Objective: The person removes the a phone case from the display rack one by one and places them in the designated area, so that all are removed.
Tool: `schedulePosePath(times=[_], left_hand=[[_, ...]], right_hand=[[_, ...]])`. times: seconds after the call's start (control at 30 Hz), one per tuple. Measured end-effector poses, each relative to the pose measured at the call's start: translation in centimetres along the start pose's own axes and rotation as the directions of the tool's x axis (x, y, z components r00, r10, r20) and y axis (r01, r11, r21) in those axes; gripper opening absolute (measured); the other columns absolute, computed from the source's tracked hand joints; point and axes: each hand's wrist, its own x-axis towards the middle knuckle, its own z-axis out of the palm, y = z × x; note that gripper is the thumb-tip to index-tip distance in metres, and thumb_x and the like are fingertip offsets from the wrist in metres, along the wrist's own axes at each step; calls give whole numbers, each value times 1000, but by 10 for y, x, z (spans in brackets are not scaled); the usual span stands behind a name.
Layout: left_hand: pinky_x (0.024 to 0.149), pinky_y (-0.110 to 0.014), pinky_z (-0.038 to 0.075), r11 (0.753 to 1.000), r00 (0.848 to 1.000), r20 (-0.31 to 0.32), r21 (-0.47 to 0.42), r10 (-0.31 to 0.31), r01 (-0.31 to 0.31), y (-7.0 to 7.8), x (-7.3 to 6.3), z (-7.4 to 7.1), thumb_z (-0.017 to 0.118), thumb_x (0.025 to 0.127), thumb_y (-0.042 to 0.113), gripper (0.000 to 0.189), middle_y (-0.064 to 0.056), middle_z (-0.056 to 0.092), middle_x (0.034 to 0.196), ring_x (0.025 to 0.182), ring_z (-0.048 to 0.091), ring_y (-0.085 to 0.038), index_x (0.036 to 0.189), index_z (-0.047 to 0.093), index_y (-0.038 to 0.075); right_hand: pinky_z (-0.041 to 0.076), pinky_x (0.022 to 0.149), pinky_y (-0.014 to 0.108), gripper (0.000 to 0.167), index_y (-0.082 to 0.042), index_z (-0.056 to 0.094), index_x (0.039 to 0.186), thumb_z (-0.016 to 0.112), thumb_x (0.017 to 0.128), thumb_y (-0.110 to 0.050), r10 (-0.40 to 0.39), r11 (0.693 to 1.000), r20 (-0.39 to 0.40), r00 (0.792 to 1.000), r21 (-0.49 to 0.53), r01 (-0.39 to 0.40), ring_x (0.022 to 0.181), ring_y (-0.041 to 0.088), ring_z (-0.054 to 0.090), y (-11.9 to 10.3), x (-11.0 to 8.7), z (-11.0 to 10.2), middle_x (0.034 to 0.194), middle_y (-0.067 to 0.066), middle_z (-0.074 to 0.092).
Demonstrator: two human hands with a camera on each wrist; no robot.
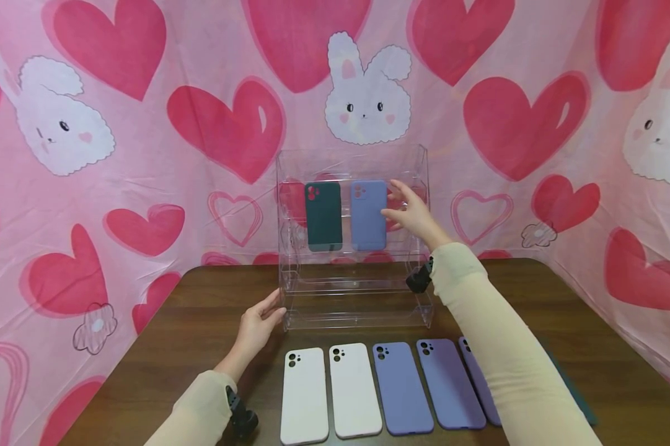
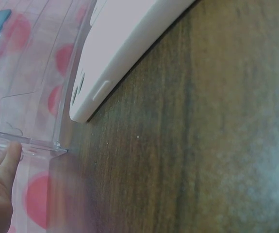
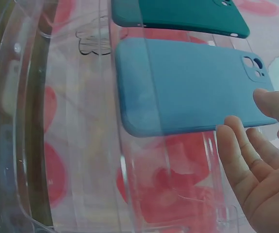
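Observation:
A clear acrylic display stand (image 1: pixel 354 322) stands on the table, with a dark green phone case (image 1: pixel 325 217) and a light blue phone case (image 1: pixel 369 215) upright side by side in its upper tier. My right hand (image 1: pixel 413 214) is at the blue case's right edge, fingers spread, and in the right wrist view its fingertips (image 3: pixel 232 121) lie right along the edge while the thumb overlaps the case's camera end. Low on the stand's left side, my left hand (image 1: pixel 256 325) touches the side panel with straight fingers.
In front of the stand lie two white phone cases (image 1: pixel 304 396) and several purple phone cases (image 1: pixel 403 387) in a row. My right sleeve partly covers the row's right end, where a green edge (image 1: pixel 582 402) shows. A pink heart-print cloth (image 1: pixel 335 111) hangs behind the wooden table (image 1: pixel 173 334).

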Motion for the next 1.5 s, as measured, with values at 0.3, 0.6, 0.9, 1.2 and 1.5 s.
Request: schedulePosePath(times=[0.3,0.6,0.9,1.2,1.5], left_hand=[[77,-28,53,1000,1000,6,-9,-7,7,1,-1,1,62,86,-1,46,-21,52,125,108,55,-33,131,49,0],[78,-28,53,1000,1000,2,-21,-14,14,0,1,0,62,86,0,45,-21,53,124,107,55,-33,130,51,0],[77,-29,53,1000,1000,-9,-9,-17,17,0,1,0,63,85,-2,46,-20,54,123,106,56,-33,129,52,1],[78,-28,53,1000,1000,2,-7,-21,21,3,-1,0,61,86,-2,46,-21,52,125,107,55,-33,131,50,0],[77,-29,53,1000,1000,-7,-2,1,-1,-2,2,1,62,85,-3,46,-21,54,123,106,56,-33,130,51,0]], right_hand=[[52,70,54,68,-16,28,145,61,88,-3,-12,1000,-67,998,-17,11,85,29,56,5,-2,9,131,17,44],[53,74,50,57,-4,38,139,61,87,-2,-44,998,-112,993,-58,38,94,29,57,7,-4,12,115,22,55],[56,72,36,47,6,45,131,60,87,1,-46,998,-88,995,-40,43,98,34,57,9,-7,10,111,25,56],[56,70,41,35,10,54,119,61,85,4,-120,993,-135,984,-23,118,85,30,60,8,-12,5,99,24,57],[56,60,24,32,11,55,116,61,85,4,-157,986,-176,972,24,163,73,13,60,2,-19,-5,96,21,58]])
